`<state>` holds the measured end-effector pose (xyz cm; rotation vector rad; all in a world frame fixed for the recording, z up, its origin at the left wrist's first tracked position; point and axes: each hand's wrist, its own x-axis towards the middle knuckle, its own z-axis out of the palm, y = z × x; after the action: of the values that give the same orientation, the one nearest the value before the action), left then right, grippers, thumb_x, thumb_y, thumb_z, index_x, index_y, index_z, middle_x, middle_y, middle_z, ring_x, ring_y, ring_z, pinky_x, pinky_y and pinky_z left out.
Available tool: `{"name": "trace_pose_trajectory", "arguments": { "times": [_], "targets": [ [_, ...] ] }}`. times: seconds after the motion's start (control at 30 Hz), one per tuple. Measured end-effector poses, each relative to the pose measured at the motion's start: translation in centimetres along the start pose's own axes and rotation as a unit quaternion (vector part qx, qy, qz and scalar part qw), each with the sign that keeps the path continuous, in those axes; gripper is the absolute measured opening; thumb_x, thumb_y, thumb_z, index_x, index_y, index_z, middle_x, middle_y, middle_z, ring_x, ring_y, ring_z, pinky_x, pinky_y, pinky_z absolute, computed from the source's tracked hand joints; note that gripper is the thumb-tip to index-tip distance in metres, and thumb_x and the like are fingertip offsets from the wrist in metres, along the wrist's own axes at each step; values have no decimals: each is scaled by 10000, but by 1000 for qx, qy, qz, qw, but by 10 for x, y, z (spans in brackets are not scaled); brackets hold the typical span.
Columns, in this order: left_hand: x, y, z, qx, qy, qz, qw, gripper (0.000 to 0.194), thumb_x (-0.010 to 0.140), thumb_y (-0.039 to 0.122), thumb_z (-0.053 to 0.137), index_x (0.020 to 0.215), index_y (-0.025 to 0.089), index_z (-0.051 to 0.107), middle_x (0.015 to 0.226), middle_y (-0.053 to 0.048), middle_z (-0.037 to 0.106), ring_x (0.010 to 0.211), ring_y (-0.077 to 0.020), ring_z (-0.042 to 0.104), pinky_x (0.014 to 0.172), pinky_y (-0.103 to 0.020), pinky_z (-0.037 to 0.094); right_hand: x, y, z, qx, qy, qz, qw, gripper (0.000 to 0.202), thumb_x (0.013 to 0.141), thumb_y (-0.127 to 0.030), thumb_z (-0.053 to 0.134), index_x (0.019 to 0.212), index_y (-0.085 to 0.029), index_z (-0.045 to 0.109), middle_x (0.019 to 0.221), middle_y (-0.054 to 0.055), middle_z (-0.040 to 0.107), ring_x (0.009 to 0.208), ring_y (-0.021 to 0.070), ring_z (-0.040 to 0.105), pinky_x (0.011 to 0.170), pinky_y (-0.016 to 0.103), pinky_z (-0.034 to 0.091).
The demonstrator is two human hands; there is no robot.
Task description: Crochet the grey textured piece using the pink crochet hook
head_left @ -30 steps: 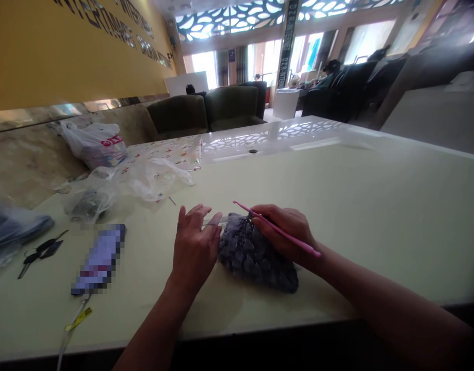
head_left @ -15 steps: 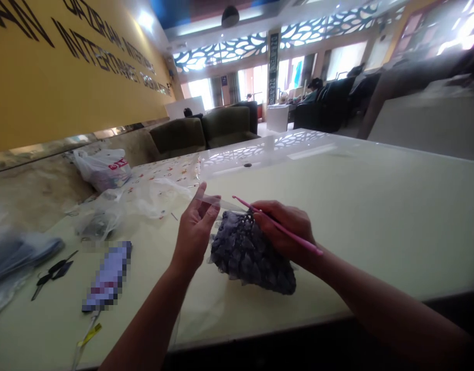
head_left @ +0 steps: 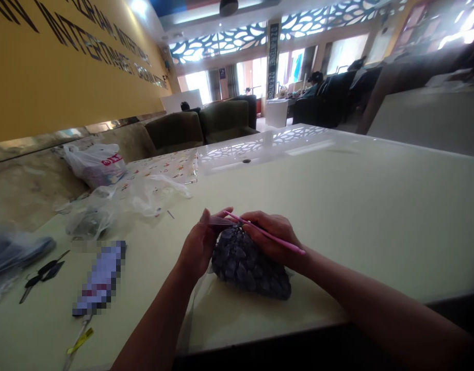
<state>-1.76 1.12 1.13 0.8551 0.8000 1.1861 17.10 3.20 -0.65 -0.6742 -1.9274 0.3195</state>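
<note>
A pink crochet hook lies slanted in my right hand, whose fingers are closed on it at the top of a dark grey-blue crocheted piece. That piece is bumpy, with leaf-like flaps, and hangs just over or rests on the table; I cannot tell which. A translucent strip runs from the hook area to my left hand. My left fingers are closed on the strip, close by the left edge of the piece. The hook's tip points up and left, above the work.
On the pale table, a blurred-out bluish object with a cable lies to the left, beside black-handled scissors. Clear plastic bags and a white carrier bag stand farther back. Green armchairs are beyond the table.
My left hand has come down and in toward the piece, so the strip between the hands is shorter. My right hand with the crochet hook has shifted slightly left and down.
</note>
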Motion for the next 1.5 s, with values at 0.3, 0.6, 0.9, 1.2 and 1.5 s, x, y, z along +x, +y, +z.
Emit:
{"name": "trace_pose_trajectory", "arguments": {
  "times": [0.3,0.6,0.9,1.2,1.5],
  "targets": [
    [-6,4,-7,145,69,50,986,597,942,626,436,1155,160,743,813,-84,775,847,-227,694,980,-387,452,-5,1,1,66,-26,38,997,152,959,-269,564,992,-184,686,778,0,727,616,90,635,599,180,489],
    [-7,4,-23,65,-11,9,998,615,955,613,414,1096,127,764,940,-121,792,1122,-279,664,1129,-433,350,-6,0,2,61,-33,38,997,168,959,-269,559,1002,-180,694,809,11,744,640,94,655,605,182,493],
    [-8,2,-22,89,62,68,992,691,917,676,442,1367,171,584,1189,-126,736,1313,-288,547,1166,-487,290,-5,3,3,111,-35,100,988,168,948,-281,582,988,-178,709,823,16,741,691,104,661,619,181,502],
    [-16,-4,-18,92,-68,18,993,737,796,678,638,1372,220,599,1193,-126,726,1222,-346,598,1091,-479,384,-8,3,5,157,-66,103,980,161,947,-276,595,998,-182,716,829,12,737,693,99,653,639,185,504],
    [-17,-8,-15,164,-85,-4,983,737,665,427,859,1351,308,619,1517,-87,502,1394,-400,441,1138,-519,347,-5,-1,2,193,-81,99,973,165,956,-273,593,1029,-198,721,864,12,736,739,110,672,679,200,528]
  ]
}}
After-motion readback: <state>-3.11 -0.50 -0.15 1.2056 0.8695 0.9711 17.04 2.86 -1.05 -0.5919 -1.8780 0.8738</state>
